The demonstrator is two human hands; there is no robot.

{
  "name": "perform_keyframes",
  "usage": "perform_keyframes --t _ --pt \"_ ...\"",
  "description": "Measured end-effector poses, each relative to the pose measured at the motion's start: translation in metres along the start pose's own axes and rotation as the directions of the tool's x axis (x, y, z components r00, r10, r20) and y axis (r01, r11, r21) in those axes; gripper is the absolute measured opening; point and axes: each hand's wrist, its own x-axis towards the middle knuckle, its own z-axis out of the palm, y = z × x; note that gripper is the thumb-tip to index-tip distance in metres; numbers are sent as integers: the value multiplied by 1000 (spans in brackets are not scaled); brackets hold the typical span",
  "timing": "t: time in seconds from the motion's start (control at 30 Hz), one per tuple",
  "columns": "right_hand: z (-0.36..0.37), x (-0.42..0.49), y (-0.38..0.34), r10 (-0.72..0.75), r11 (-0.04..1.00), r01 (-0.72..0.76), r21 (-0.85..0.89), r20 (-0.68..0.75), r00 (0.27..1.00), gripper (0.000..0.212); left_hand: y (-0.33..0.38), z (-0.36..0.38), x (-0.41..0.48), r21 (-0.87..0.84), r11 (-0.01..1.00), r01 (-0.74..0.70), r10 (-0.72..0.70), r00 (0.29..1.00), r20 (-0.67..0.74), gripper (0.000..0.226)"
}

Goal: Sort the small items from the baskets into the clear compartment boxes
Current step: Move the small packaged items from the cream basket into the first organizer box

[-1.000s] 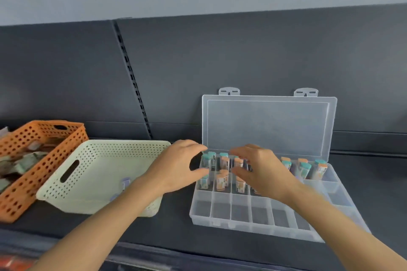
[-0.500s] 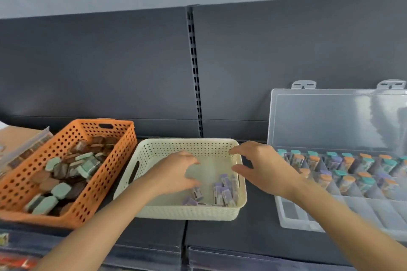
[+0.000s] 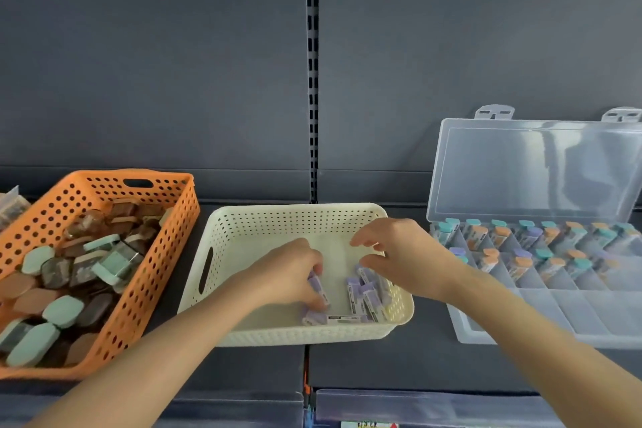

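Head view of the pick-up step. The clear compartment box point(image 3: 556, 309) is shown at the right with its lid point(image 3: 535, 167) raised. Its far rows are stocked with capped vials point(image 3: 521, 240) and its near rows are bare. The orange basket point(image 3: 114, 175), at the left, is heaped with flat teal and brown pieces and is touched by neither hand. The cream basket point(image 3: 298, 208) is placed between the two, and a few purple-capped items point(image 3: 364, 292) are clustered in its near right corner. The right hand point(image 3: 406, 254) is held over this basket's right rim with fingers loosely curved, thumb apart and nothing gripped; whether the rim is touched cannot be told. The left hand point(image 3: 288, 274) is set inside the basket, and one purple-capped item point(image 3: 318, 285) at the cluster's edge is pinched between its curled fingers and thumb. Collection from the cream basket is judged to be in hand. Next, the pinched item is to be raised over the basket wall, carried right, and stood in a bare compartment.
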Motion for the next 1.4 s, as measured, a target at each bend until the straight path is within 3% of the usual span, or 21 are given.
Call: perform_keyframes --t 0.13,0.3,0.37,0.47,0.6,0.73,0.83,0.93,1.07,1.2,1.4 --pt "9 8 -7 -90 995 99 -15 282 955 29 -17 -2 -3 -30 1000 -1 0 999 -40 22" --pt "23 23 -16 -137 990 125 59 544 828 26 -32 -7 -5 -122 992 11 -27 991 -134 20" --pt "28 30 -17 -158 987 139 80 620 769 16 -34 -9 -7 -154 988 13 -34 990 -133 16" --pt "31 39 -16 -165 986 132 100 671 723 22 -37 -11 -13 -212 977 8 -33 993 -115 8" --pt "27 49 -11 -141 990 101 98 642 754 18 -39 -10 -16 -300 954 3 -27 997 -76 6" --pt "24 60 -2 -94 988 136 -69 427 899 13 -36 -11 -15 -389 921 -4 6 1000 4 7" --pt "18 66 1 -36 999 24 49 257 966 10 -29 -12 -14 -432 902 -6 90 980 175 12" --pt "17 68 3 -7 986 -24 163 182 983 13 -21 -6 -9 -292 953 -82 154 960 235 17" --pt "22 64 7 -10 984 -25 179 191 982 13 -16 3 -6 -173 973 -151 192 949 250 21" --pt "20 59 11 -27 987 -7 164 202 979 21 -16 8 -5 -96 968 -231 246 951 189 10" --pt "19 53 5 -32 999 22 34 342 939 20 -23 1 0 -5 995 -100 100 993 58 16"
